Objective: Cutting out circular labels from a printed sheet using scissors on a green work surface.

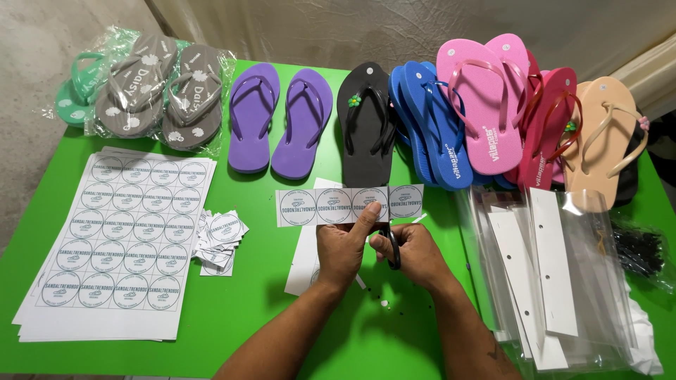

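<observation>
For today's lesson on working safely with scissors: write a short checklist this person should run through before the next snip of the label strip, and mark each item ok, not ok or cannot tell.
1. Strip held firmly: ok, the left hand pinches its lower edge.
2. Scissors gripped: ok, in the right hand.
3. Blades on the gap between two round labels: cannot tell, the hands hide them.
4. Left thumb away from the blades: cannot tell.
5. Room for cut pieces: ok, a pile of cut labels lies left of the hands.
6. More stock ready: ok, full sheets lie at left.
</observation>
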